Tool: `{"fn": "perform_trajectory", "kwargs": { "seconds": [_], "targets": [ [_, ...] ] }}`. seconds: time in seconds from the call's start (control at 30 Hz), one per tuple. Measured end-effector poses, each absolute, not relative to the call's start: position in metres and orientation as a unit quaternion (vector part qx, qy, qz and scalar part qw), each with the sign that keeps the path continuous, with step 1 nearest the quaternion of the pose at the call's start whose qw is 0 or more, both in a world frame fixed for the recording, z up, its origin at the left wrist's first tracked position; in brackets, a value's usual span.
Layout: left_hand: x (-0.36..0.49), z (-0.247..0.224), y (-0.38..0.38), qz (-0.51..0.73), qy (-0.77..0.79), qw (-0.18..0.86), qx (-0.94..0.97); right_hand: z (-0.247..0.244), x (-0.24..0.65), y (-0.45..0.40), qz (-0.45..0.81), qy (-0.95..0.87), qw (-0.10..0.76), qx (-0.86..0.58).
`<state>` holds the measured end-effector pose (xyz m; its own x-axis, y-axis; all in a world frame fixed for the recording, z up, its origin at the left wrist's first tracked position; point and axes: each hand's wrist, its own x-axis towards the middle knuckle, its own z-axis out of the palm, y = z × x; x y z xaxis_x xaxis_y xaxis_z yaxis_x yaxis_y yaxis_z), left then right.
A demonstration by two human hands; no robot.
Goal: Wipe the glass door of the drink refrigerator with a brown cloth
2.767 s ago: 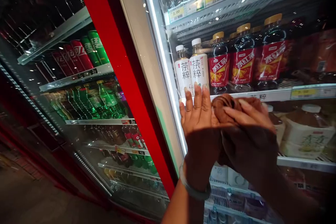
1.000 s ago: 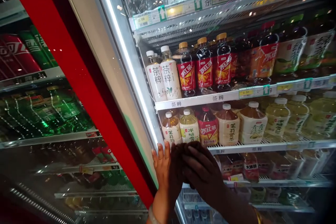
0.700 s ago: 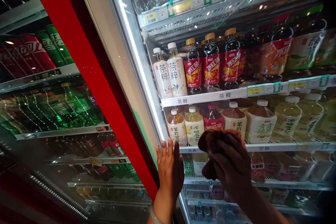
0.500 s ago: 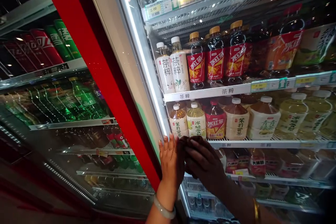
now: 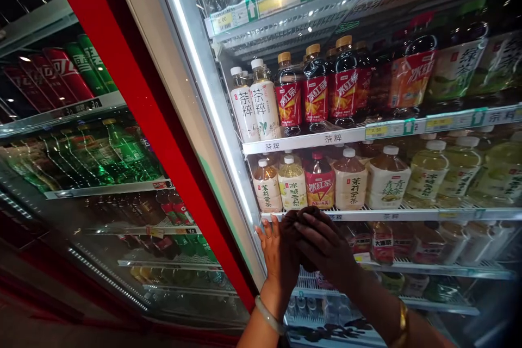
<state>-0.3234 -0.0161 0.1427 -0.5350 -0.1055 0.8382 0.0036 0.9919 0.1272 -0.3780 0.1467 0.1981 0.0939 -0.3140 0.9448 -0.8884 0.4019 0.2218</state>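
My left hand (image 5: pixel 280 255), with a pale bangle at the wrist, has its visible fingers stretched upward and apart; its thumb side is lost in shadow. Against it is my right hand (image 5: pixel 326 244), darkly shadowed, a gold bangle on its wrist. Its fingers are bent over a dark shape (image 5: pixel 299 228) between the hands, too dark to make out. Both hands are in front of a lit drinks cooler, near a shelf edge (image 5: pixel 367 215). Just above them stand a pear drink bottle (image 5: pixel 292 185) and a red-labelled tea bottle (image 5: pixel 320 185).
White tea bottles (image 5: pixel 265 106) and orange-capped iced tea bottles (image 5: pixel 316 89) fill the shelf above. A red frame (image 5: pixel 163 152) slants down the left side. Beyond it, another cooler holds cans (image 5: pixel 67 73) and green bottles (image 5: pixel 130 147). A bright light strip (image 5: pixel 204 87) edges the cooler.
The shelves and bottles have shifted left in view. Both hands sit slightly further right in the picture and remain together, with the left fingers a little more spread.
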Motion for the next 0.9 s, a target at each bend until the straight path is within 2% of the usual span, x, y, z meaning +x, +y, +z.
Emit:
{"fn": "perform_trajectory", "kwargs": {
  "seconds": [0.17,0.27,0.47,0.57,0.7,0.8,0.9],
  "targets": [
    [-0.337,0.134,0.003,-0.037,-0.857,0.513,0.029,0.184,-0.391,0.198,0.25,-0.668,0.574,0.402],
    [-0.343,0.132,0.01,-0.067,-0.854,0.513,0.048,0.168,-0.385,0.201,0.239,-0.681,0.573,0.388],
    [-0.346,0.131,0.013,-0.084,-0.846,0.526,0.033,0.202,-0.392,0.198,0.23,-0.648,0.564,0.457],
    [-0.348,0.126,0.013,-0.066,-0.827,0.559,0.001,0.202,-0.406,0.229,0.285,-0.667,0.568,0.389],
    [-0.35,0.121,0.024,-0.05,-0.819,0.569,-0.062,0.169,-0.398,0.239,0.329,-0.686,0.581,0.29],
    [-0.352,0.121,0.037,-0.085,-0.824,0.554,-0.084,0.155,-0.382,0.212,0.298,-0.703,0.552,0.335],
    [-0.354,0.122,0.048,-0.119,-0.812,0.565,-0.086,0.164,-0.381,0.2,0.25,-0.701,0.532,0.405]
  ]
}}
